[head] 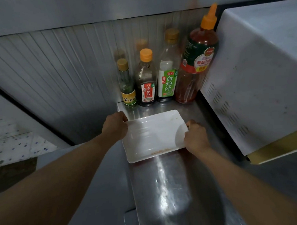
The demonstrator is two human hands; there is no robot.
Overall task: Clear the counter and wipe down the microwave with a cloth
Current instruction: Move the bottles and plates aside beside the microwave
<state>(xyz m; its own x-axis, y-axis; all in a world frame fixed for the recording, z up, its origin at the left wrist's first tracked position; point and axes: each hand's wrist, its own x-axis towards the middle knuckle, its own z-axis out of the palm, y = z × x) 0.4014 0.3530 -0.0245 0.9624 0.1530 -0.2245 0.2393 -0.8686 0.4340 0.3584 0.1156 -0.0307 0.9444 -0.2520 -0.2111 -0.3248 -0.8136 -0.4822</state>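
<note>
A white rectangular plate (152, 135) with reddish crumbs along its near edge lies on the steel counter (167, 190). My left hand (115, 126) grips the plate's left far corner. My right hand (196, 137) grips its right edge. The white microwave (258, 80) stands to the right, its vented side facing the plate. No cloth is in view.
Several sauce bottles stand in a row at the back of the counter: a small green one (127, 85), a dark one (146, 81), a green-labelled one (167, 68) and a tall red one with an orange nozzle (196, 59). A ribbed metal wall (62, 69) rises behind. The floor (11, 143) lies left.
</note>
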